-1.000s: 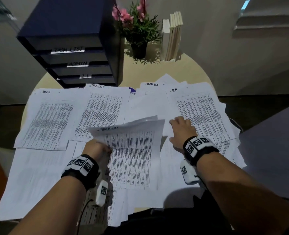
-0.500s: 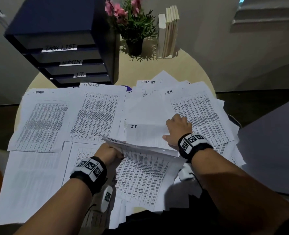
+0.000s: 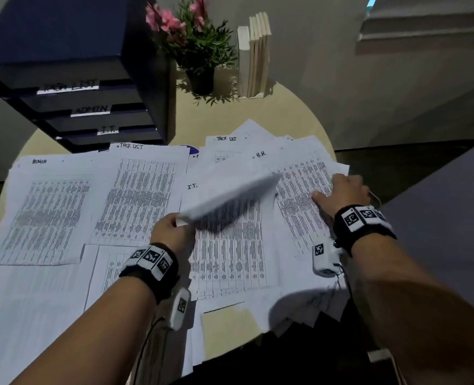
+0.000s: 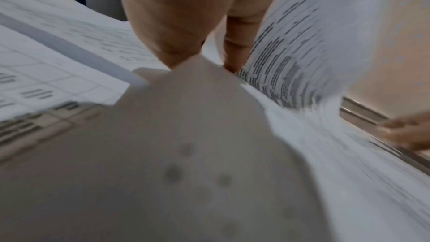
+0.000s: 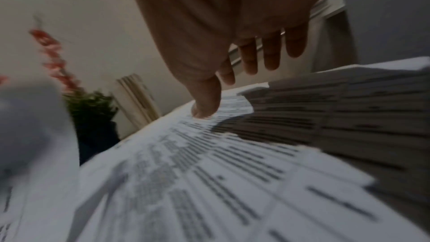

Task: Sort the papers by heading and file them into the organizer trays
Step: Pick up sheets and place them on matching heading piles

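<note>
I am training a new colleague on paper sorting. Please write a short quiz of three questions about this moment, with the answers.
1. True or false: the left hand holds a sheet lifted off the table.
2. Which heading shows on the paper under the right hand? A) ADMIN B) H.R. C) I.T.
3. Fill in: the top label readable on the organizer says ____ LIST.

Key:
1. True; the sheet is blurred, so its heading cannot be read.
2. B.
3. TASK.
</note>
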`<state>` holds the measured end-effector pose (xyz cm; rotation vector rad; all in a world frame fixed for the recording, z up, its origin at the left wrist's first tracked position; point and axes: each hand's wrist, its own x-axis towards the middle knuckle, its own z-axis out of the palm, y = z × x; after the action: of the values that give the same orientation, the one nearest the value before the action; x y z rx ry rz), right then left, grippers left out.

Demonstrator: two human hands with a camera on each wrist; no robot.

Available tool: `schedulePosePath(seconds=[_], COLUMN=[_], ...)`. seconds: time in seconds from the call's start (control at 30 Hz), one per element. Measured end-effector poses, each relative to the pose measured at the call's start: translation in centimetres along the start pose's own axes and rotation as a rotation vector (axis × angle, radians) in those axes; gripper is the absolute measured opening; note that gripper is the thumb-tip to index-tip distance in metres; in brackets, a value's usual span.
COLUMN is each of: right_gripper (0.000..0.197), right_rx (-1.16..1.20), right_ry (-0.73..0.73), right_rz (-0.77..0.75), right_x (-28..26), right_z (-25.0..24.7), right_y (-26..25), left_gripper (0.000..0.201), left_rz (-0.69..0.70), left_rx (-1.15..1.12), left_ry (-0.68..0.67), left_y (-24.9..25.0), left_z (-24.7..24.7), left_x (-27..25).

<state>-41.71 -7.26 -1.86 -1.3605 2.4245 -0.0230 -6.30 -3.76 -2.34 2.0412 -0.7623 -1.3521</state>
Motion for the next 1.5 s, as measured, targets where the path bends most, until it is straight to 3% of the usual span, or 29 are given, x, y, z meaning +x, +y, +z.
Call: schedulePosePath(seconds=[0.1, 0.2, 0.3, 0.47, 0.6, 0.7, 0.87, 1.0, 1.13, 1.2, 1.33, 1.5], right_gripper=[0.087, 0.094, 0.067, 0.01, 0.01, 0.008, 0.013, 0.015, 0.017, 0.016, 0.014, 0.014], right_rx=[-0.036, -0.011, 0.046, 0.16, 0.262, 0.398, 0.606, 0.833, 0.818, 0.775, 0.805, 0.824], right_ry=[-0.075, -0.085, 0.08, 0.33, 0.435, 0.544, 0.674, 0.486, 0.171, 0.103, 0.11, 0.303], right_rz=[0.065, 0.072, 0.046, -0.182, -0.374, -0.543, -0.759, -0.603, -0.431, -0.405, -0.284, -0.116], right_x=[0.5, 0.6, 0.5, -0.4, -2.3, -4.6, -8.1, -9.9, -12.2, -13.5, -16.6, -20.6], right_z=[0.8, 1.2, 0.9, -2.5, -4.8, -5.6, -6.0, -5.1, -1.5, 0.8, 4.3, 6.4], right_y=[1.5, 1.5, 1.2, -0.1, -2.6, -5.0, -8.5, -11.6, -14.2, -15.5, -18.0, -18.6], left_gripper=[0.013, 0.017, 0.023, 0.011, 0.017, 0.015, 0.005, 0.012, 0.004, 0.014, 0.027, 0.029], left_rz=[0.015, 0.012, 0.062, 0.215, 0.374, 0.462, 0.454, 0.405, 0.327, 0.25, 0.134, 0.061], left_rx=[0.083, 0.097, 0.127, 0.257, 0.408, 0.395, 0.28, 0.203, 0.149, 0.125, 0.082, 0.146], left_ry=[-0.003, 0.005, -0.035, 0.019, 0.136, 0.26, 0.462, 0.623, 0.726, 0.772, 0.791, 0.737], left_y=[-0.5, -0.5, -0.3, 0.4, 1.3, 1.7, 1.9, 1.1, -1.1, -2.3, -4.8, -8.0], left_z=[0.3, 0.1, 0.4, 0.5, 0.4, -0.6, -5.3, -10.8, -17.1, -20.6, -28.2, -37.0], left_x=[0.3, 0.4, -0.2, -1.0, -1.5, -2.3, -2.7, -2.2, -1.2, -0.4, 1.0, 3.0])
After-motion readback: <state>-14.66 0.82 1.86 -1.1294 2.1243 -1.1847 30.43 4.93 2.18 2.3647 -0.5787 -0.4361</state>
